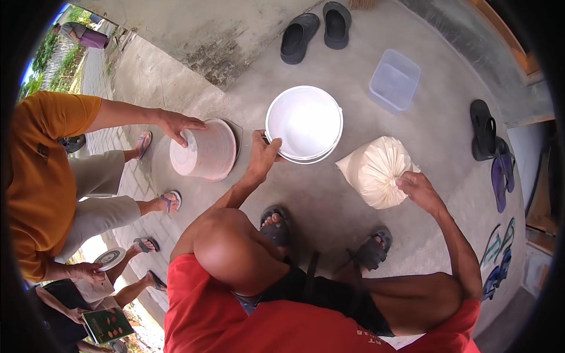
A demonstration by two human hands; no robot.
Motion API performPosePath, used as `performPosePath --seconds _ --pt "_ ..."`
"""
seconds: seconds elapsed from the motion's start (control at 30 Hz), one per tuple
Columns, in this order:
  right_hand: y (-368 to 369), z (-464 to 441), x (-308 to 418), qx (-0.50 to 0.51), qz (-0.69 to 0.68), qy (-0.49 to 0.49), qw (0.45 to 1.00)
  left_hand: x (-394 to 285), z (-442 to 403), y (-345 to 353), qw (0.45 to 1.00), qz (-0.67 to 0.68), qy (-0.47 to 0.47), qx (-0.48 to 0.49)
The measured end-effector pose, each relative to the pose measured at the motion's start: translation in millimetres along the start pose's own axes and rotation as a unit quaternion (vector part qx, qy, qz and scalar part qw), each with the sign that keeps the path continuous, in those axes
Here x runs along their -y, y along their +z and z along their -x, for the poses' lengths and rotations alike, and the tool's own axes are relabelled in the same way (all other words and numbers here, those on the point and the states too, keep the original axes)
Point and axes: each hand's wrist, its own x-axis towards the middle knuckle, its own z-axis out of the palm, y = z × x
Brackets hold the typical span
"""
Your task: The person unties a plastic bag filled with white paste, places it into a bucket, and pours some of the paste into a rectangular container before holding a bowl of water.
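My left hand [263, 154] grips the left edge of a white bucket [303, 122], thumb at the rim, and its open mouth faces me. My right hand [419, 191] is closed around the gathered neck of a full, cream-coloured plastic bag [376, 170], which is just right of the bucket. What fills the bag is hidden. Behind these, a clear plastic container [395, 79] sits on the concrete floor. To the left, another person's hand [179, 126] rests on an upturned pinkish tub [206, 152].
The person in an orange shirt [44, 170] also holds a round white lid [110, 259]. Beside them, someone holds a green book [107, 325]. Black clogs [299, 38] lie near the wall. Several sandals [484, 129] line the right side. A person [82, 35] is far back.
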Motion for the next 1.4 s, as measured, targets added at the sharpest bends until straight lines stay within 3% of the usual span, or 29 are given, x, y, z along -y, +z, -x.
performPosePath --seconds 0.1,0.17,0.23,0.27,0.3,0.33,0.37,0.43,0.5,0.57,0.7,0.73,0.8,0.97,1.03,1.1,1.23,1.3,1.33,1.4 --pt "-1.9 3.8 -13.4 0.005 -0.013 0.027 1.0 -20.2 -17.3 8.2 1.0 -0.013 -0.001 0.023" --pt "-2.5 3.1 -18.1 0.014 0.004 -0.018 1.0 -46.6 -9.7 16.6 0.998 -0.051 -0.039 0.002" --pt "-3.7 3.0 -21.4 0.01 -0.01 -0.017 1.0 -67.5 6.0 17.1 0.936 -0.307 0.156 -0.071" --pt "-0.6 2.7 -22.3 0.017 -0.024 -0.024 0.999 -83.5 11.3 15.0 0.936 -0.308 0.158 -0.065" --pt "1.7 2.5 -22.4 0.015 -0.027 -0.02 0.999 -99.7 16.7 12.9 0.837 -0.422 0.346 -0.03" --pt "2.6 2.7 -21.8 0.004 -0.044 -0.038 0.998 -110.4 20.5 13.6 0.69 -0.509 0.515 0.004" --pt "2.3 2.8 -20.9 -0.008 -0.06 -0.055 0.997 -116.7 23.6 20.9 0.691 -0.506 0.516 0.008" --pt "-0.5 -3.0 -21.8 -0.011 -0.058 -0.053 0.997 -122.9 31.9 50.2 0.611 -0.48 0.568 0.271" --pt "-1.4 -8.9 -24.5 -0.013 -0.058 -0.053 0.997 -96.8 32.9 87.3 0.566 -0.518 0.504 0.396" --pt "-2.8 -14.0 -25.1 -0.017 -0.069 -0.064 0.995 -63.8 34.1 130.3 0.58 -0.525 0.482 0.395" --pt "-6.1 -13.0 -25.3 -0.035 -0.075 -0.063 0.995 -11.9 53.2 210.1 0.743 -0.427 0.403 0.32" --pt "-8.9 -14.4 -27.8 -0.04 -0.063 -0.056 0.996 -5.2 58.5 222.3 0.742 -0.429 0.405 0.318" --pt "-10.0 -17.7 -24.5 -0.036 -0.051 -0.06 0.996 8.7 63.2 233.3 0.834 -0.347 0.363 0.229" --pt "-8.8 -10.3 -10.2 -0.034 -0.008 -0.069 0.997 21.3 60.1 245.8 0.863 -0.294 0.391 0.127" --pt "-14.0 -3.9 -1.6 -0.024 -0.005 -0.083 0.996 22.4 57.0 246.7 0.84 -0.341 0.378 0.186" --pt "-22.5 0.7 5.5 0.008 -0.112 -0.05 0.992 22.7 54.2 243.7 0.843 -0.324 0.391 0.181" --pt "-39.7 -13.9 -24.0 -0.029 -0.184 -0.072 0.98 16.7 53.7 244.5 0.905 -0.215 0.326 0.169" --pt "-43.2 -21.8 -45.5 -0.161 -0.103 -0.078 0.979 12.5 53.6 244.8 0.932 -0.152 0.285 0.163" --pt "-44.5 -26.1 -59.9 -0.198 0.004 -0.097 0.975 12.7 52.5 245.9 0.941 -0.138 0.263 0.159" --pt "-42.5 -24.4 -76.9 -0.202 0.076 -0.095 0.972 10.5 49.5 244.5 0.954 -0.145 0.222 0.144"
